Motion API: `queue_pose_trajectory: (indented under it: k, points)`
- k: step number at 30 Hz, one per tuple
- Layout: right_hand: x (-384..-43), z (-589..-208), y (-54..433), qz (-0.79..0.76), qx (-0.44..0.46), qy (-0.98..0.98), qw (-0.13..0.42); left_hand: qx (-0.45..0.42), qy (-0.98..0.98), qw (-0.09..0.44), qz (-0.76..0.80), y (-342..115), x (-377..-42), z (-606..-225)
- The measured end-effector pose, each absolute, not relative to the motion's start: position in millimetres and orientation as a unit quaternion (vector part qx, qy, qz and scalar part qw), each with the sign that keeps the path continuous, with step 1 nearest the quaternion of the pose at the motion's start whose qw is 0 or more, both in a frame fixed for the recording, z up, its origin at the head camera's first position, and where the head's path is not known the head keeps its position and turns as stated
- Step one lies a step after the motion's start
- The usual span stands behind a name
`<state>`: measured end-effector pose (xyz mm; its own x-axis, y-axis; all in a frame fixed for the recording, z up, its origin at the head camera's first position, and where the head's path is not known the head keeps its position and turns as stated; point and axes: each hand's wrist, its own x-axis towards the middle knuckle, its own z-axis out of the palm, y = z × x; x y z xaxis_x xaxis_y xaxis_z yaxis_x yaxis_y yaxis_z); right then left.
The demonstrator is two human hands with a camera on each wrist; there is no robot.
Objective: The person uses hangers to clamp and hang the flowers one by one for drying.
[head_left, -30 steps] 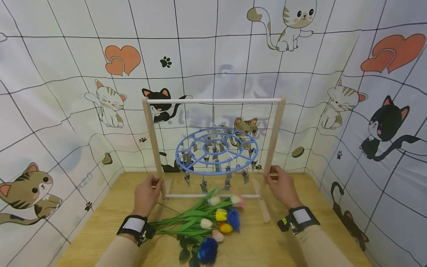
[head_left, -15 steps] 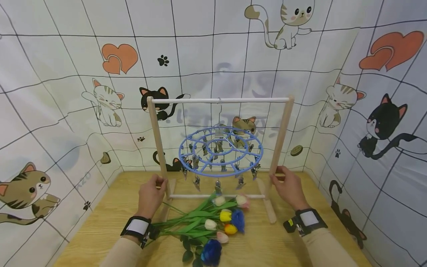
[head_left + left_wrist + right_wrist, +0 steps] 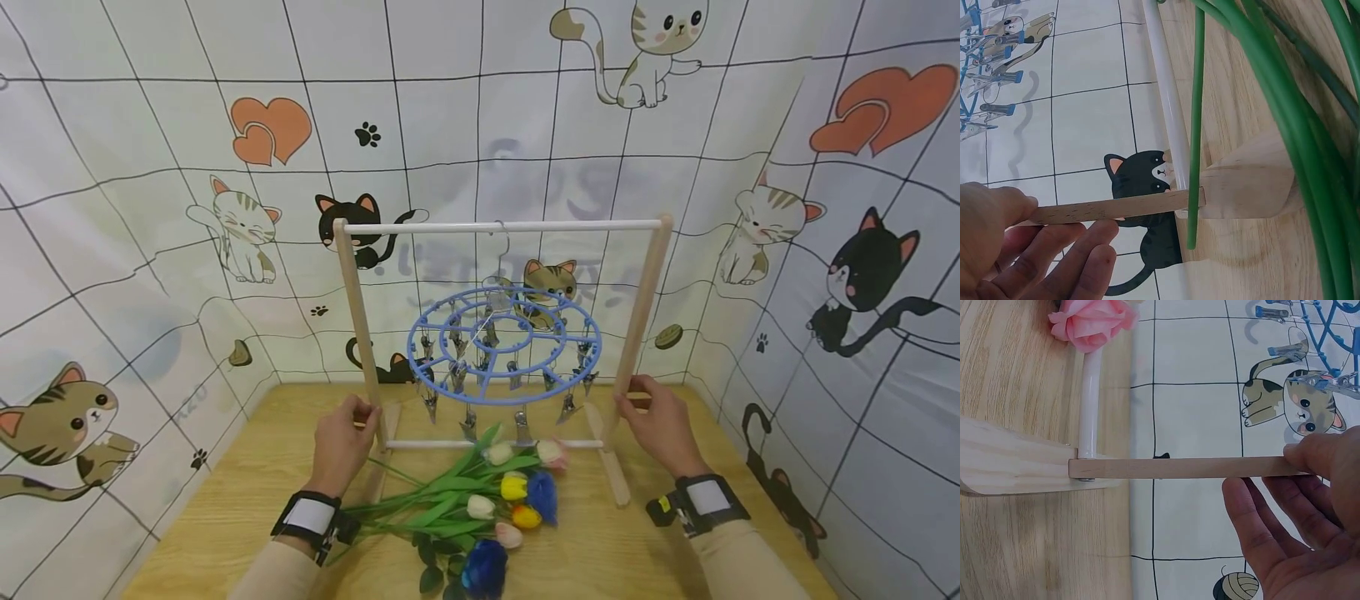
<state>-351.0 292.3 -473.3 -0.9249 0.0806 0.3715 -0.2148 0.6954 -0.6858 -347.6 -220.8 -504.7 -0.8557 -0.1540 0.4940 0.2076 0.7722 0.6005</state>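
Note:
A wooden rack with a white top bar (image 3: 420, 227) stands on the table. My left hand (image 3: 345, 440) pinches the rack's left post (image 3: 1116, 207) between thumb and fingers, low down. On the other side my right hand (image 3: 663, 421) grips the right post (image 3: 1191, 467) the same way. From the top bar a round blue clip hanger (image 3: 504, 346) hangs by its metal hook, with several clips dangling below its rings. Artificial flowers (image 3: 480, 506) with green stems lie in front of the rack, their stems near my left wrist.
The wooden table (image 3: 232, 500) runs back to a white cloth wall (image 3: 450, 108) printed with cats and grid lines. Cloth also bounds both sides. The rack's right foot (image 3: 615, 477) points toward me.
The rack has shifted to the right in view, with both hands still on its posts. The hanging clip hanger has swung and turned.

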Motion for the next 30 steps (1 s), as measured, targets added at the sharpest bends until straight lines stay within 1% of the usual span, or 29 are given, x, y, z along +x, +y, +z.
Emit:
queue_pose_trajectory:
  k: [16, 22, 26, 30]
  points:
    - [-336, -470, 304, 0.383, 0.040, -0.904, 0.183, -0.021, -0.904, 0.257, -0.342, -216, -335, -505]
    - [-336, -470, 305, 0.385, 0.047, -0.901, 0.193, -0.027, -0.900, 0.253, -0.353, -216, -333, -503]
    - [-335, -471, 304, 0.382, 0.050, -0.901, 0.200, -0.027, -0.906, 0.230, -0.356, -218, -327, -500]
    - [-331, -474, 304, 0.378, 0.056, -0.899, 0.213, -0.021, -0.924, 0.187, -0.333, -218, -314, -499]
